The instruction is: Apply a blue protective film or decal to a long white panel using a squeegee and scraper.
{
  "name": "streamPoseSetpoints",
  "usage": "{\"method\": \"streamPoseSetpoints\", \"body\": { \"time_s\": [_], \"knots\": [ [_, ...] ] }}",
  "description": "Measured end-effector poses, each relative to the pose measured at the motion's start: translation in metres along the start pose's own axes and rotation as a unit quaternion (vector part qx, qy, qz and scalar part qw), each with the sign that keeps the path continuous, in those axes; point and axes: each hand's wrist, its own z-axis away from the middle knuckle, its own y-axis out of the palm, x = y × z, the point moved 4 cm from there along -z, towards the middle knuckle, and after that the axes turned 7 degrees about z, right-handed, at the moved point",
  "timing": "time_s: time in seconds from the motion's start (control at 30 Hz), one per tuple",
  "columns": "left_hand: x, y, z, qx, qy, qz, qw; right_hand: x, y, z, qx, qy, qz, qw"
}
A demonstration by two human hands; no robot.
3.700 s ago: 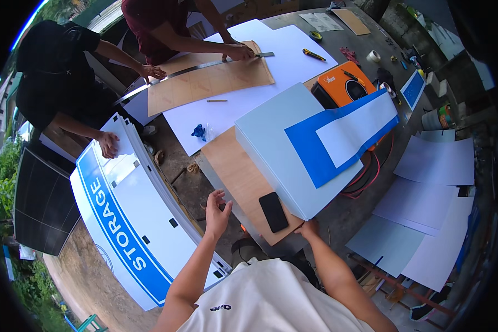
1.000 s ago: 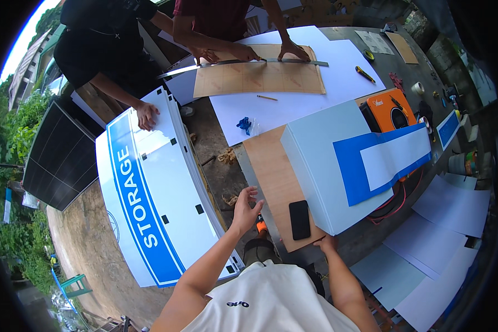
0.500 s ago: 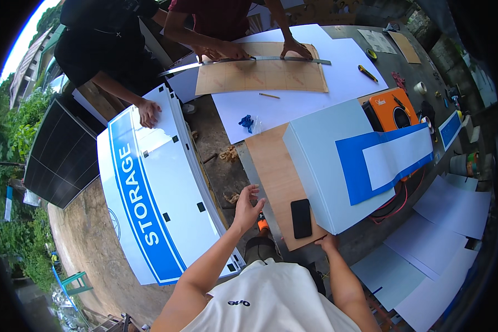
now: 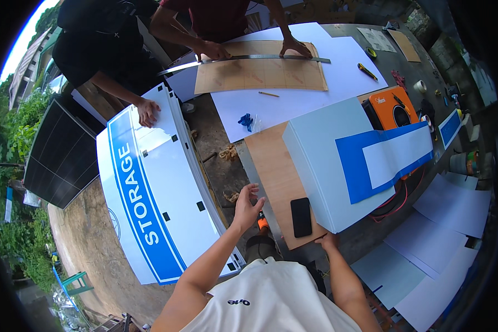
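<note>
My left hand [image 4: 248, 206] hovers open, fingers apart, beside the left edge of the thin wooden board [image 4: 271, 166]. My right hand [image 4: 329, 242] is at the board's near right corner, its fingers curled at the edge and partly hidden. A black phone [image 4: 301, 217] lies face up on the board between my hands. On the board's right side sits a pale grey box-shaped panel [image 4: 321, 160]. Across it lies a blue sheet with a white rectangle [image 4: 351, 171].
To my left stands a stack of white panels with a blue lettered band [image 4: 196, 182]; one person's hand [image 4: 148, 113] rests on it. Another person holds a metal ruler [image 4: 260, 57] over brown sheet [image 4: 249, 83]. An orange device [image 4: 390, 108] and a cutter [image 4: 367, 72] lie farther right.
The person at the far side has slid one hand leftward along the metal ruler. My hands, the phone and the wooden board stay where they were.
</note>
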Motion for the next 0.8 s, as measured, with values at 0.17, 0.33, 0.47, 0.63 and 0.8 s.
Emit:
{"method": "streamPoseSetpoints", "body": {
  "time_s": [0.17,0.33,0.47,0.63,0.8],
  "knots": [
    [0.005,-0.006,0.002,-0.007,-0.005,0.004,1.0,0.013,-0.008,0.005,0.011,-0.002,-0.001,1.0],
    [0.004,-0.002,0.0,0.008,-0.013,0.013,1.0,-0.006,0.013,-0.006,-0.045,0.01,-0.019,0.999],
    [0.006,-0.004,0.0,0.006,-0.015,0.015,1.0,-0.009,0.021,-0.011,-0.062,-0.003,-0.011,0.998],
    [0.002,-0.003,0.0,0.008,-0.021,0.009,1.0,-0.015,0.027,-0.014,-0.066,-0.003,-0.009,0.998],
    [0.001,-0.005,0.0,0.007,-0.022,0.002,1.0,-0.009,0.021,-0.01,-0.048,0.02,-0.001,0.999]
  ]
}}
